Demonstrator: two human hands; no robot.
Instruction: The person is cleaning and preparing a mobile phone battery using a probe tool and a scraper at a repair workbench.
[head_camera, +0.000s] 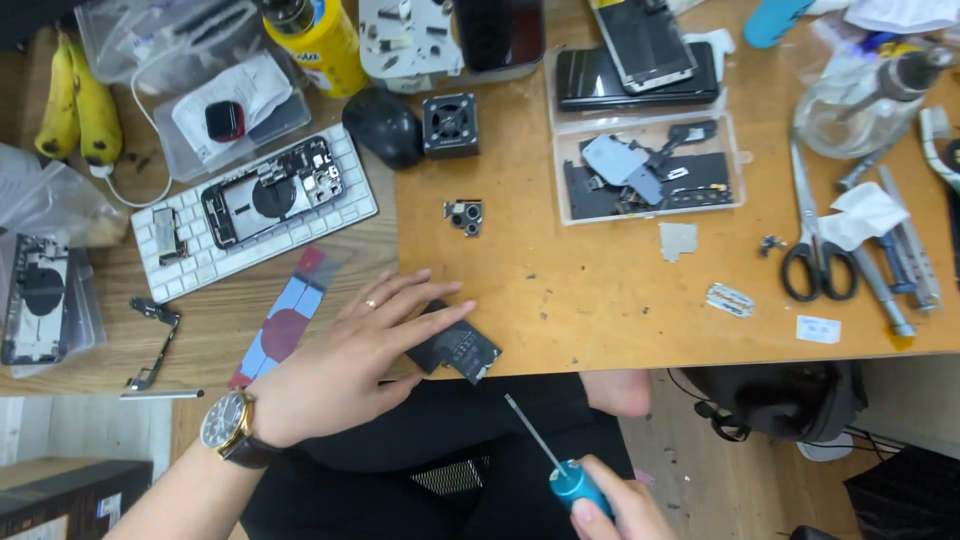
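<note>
My left hand (350, 355) lies flat with its fingers spread, pressing down on a small black phone battery (462, 350) at the near edge of the wooden table (600, 290). A wristwatch sits on that wrist. My right hand (615, 510) is low at the bottom of the view, below the table edge, closed around a screwdriver with a blue handle (578, 487); its thin shaft points up and left toward the battery. An opened phone body (268, 190) rests on a white keyboard (255, 210) to the far left of my left hand.
A camera module (464, 216) lies mid-table. A clear tray of phone parts (645, 170) and two phones (640, 60) sit behind. Scissors (815, 245), tools and a glass bottle (860, 100) are at right. Mouse (383, 127), small fan (450, 125), yellow bottle (320, 45), bananas (78, 105) at back left.
</note>
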